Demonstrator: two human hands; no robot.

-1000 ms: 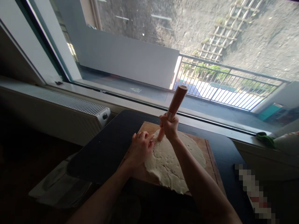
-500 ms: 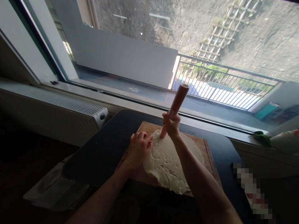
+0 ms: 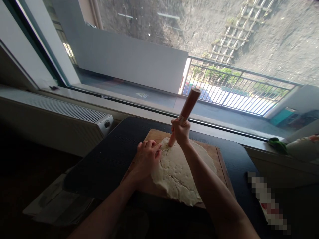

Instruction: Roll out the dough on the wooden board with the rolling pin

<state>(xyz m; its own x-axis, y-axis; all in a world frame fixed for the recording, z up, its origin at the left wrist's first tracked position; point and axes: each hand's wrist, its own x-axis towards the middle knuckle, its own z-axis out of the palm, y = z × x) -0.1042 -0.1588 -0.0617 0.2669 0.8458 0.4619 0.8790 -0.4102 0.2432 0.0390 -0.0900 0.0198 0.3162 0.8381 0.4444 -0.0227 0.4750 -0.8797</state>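
A wide, uneven sheet of pale dough covers much of a wooden board. Gripped in my right hand is a rolling pin, tilted upright with its lower end touching the dough near the far left edge. Small dents and creases mark the dough's surface. My left hand rests at the dough's left side, fingers loosely extended and fingertips by its edge, holding nothing. My right forearm hides part of the dough and board.
Under the board is a dark table with rounded corners, set against a windowsill. A white radiator stands at the left. On the right, a green cloth lies on the sill and a blurred-out item sits at the table edge.
The whole view has shifted slightly, so everything appears a little further left. Both hands and the rolling pin keep nearly the same place on the dough.
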